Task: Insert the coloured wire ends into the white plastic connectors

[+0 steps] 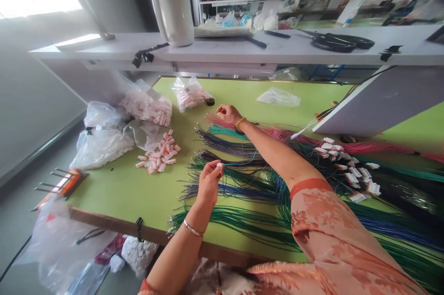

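Note:
My left hand point(210, 179) pinches a small white-and-pink connector housing point(220, 166) above the wires, with thin teal and dark wires running from it. Over the far side of the bundles, my right hand point(228, 114) has its fingers closed at the tips of the pink wires point(217, 120); what is between them is hidden. Teal wires point(225, 132), dark wires point(222, 143), blue wires point(243, 192) and green wires point(239, 218) lie in rows, metal-tipped ends to the left. A loose pile of connector housings point(159, 152) lies left of my hands.
Bags of housings point(147, 105) and a clear bag point(104, 142) stand at the left. Black tape point(210, 101) lies at the back. Wired connectors point(350, 170) rest at the right under my right arm's side. A shelf point(229, 54) above carries a white jug point(172, 8) and scissors point(338, 41).

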Demonstrator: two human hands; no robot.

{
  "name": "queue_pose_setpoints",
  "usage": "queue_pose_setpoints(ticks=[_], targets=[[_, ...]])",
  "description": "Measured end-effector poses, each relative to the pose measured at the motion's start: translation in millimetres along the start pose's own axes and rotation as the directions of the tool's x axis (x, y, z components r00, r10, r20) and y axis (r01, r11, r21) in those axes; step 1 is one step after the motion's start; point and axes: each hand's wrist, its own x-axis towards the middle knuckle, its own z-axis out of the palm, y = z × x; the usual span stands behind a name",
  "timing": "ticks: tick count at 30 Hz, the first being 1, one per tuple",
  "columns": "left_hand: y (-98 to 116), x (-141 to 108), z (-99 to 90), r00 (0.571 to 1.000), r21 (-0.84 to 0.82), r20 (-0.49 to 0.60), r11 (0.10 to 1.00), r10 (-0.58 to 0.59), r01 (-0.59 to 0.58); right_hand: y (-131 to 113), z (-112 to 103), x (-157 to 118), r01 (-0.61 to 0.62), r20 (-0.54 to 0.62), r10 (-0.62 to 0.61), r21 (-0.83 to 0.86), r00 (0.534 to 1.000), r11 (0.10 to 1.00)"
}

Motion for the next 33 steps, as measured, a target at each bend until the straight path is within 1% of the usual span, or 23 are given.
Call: queue_pose_setpoints(ticks=[2, 5, 9, 12, 15, 19, 23, 27, 30, 33], targets=[[-0.8, 1.1, -0.7, 1.000, -0.010, 0.001, 1.000, -0.003, 0.003, -19.8, -0.3, -5.9, 0.049, 0.018, -0.050, 0.038, 0.999, 0.998], [-1.4, 3.6, -2.3, 1.000, -0.025, 0.006, 1.000, -0.003, 0.003, -45.1, -1.8, -20.1, 0.142, 0.042, -0.151, 0.159, 0.988, 0.977], [-0.9, 6.2, -4.4, 1.000, -0.060, 0.014, 0.998, -0.006, 0.007, -66.7, -5.5, -55.7, 0.214, 0.068, -0.247, 0.316, 0.967, 0.924], [-0.8, 6.7, -4.7, 0.999, -0.094, 0.035, 0.995, -0.009, 0.012, -75.3, -12.1, -91.5, 0.228, 0.090, -0.278, 0.364, 0.956, 0.903], [-2.0, 6.9, -4.8, 0.998, -0.125, 0.051, 0.992, -0.022, 0.028, -78.2, -20.1, -125.1, 0.176, 0.140, -0.244, 0.379, 0.959, 0.909], [-4.2, 8.3, -5.9, 0.995, -0.155, 0.096, 0.986, -0.041, 0.055, -72.5, -25.2, -158.1, 0.101, 0.153, -0.165, 0.357, 0.974, 0.929], [-4.3, 11.4, -7.2, 0.989, -0.154, 0.145, 0.987, -0.032, 0.054, -60.1, -21.0, -180.0, 0.055, 0.151, -0.105, 0.307, 0.983, 0.950], [-3.1, 12.7, -7.7, 0.985, -0.141, 0.167, 0.988, -0.038, 0.062, -53.2, -15.3, -193.7, 0.091, 0.143, -0.116, 0.173, 0.983, 0.981], [-2.2, 11.1, -6.4, 0.983, -0.128, 0.178, 0.990, -0.041, 0.064, -54.7, -14.5, -198.4, 0.120, 0.113, -0.126, 0.054, 0.986, 0.991], [-1.3, 8.7, -4.3, 0.984, -0.114, 0.174, 0.992, -0.041, 0.062, -58.2, -15.8, -200.1, 0.139, 0.097, -0.138, -0.001, 0.986, 0.990]])
